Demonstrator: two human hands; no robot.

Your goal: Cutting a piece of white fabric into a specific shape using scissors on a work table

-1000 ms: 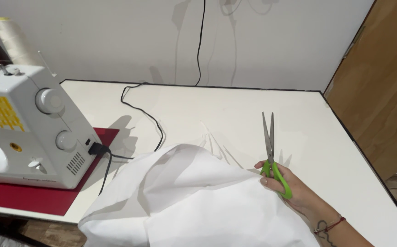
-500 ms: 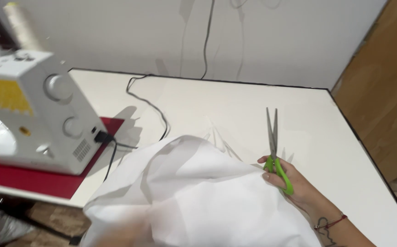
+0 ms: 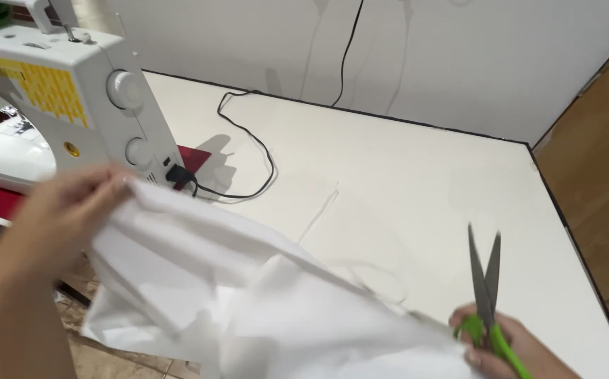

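Observation:
My left hand (image 3: pixel 66 210) pinches the upper left edge of a large white cloth (image 3: pixel 248 309) and lifts it in front of the sewing machine. The cloth hangs in folds across the lower part of the view. My right hand (image 3: pixel 508 347), at the bottom right, holds green-handled scissors (image 3: pixel 485 281) whose blades point away from me and stand slightly apart. The right hand also touches the cloth's right end.
A white sewing machine (image 3: pixel 59 98) with yellow trim and two dials stands at the left on a red mat (image 3: pixel 192 158). Its black cord (image 3: pixel 255 151) loops over the white table (image 3: pixel 403 189) toward the wall. A wooden panel (image 3: pixel 599 168) borders the right side.
My left hand has come into view and raised the cloth's left edge. The view has shifted right and lower, and the scissors now sit lower right with blades a little apart.

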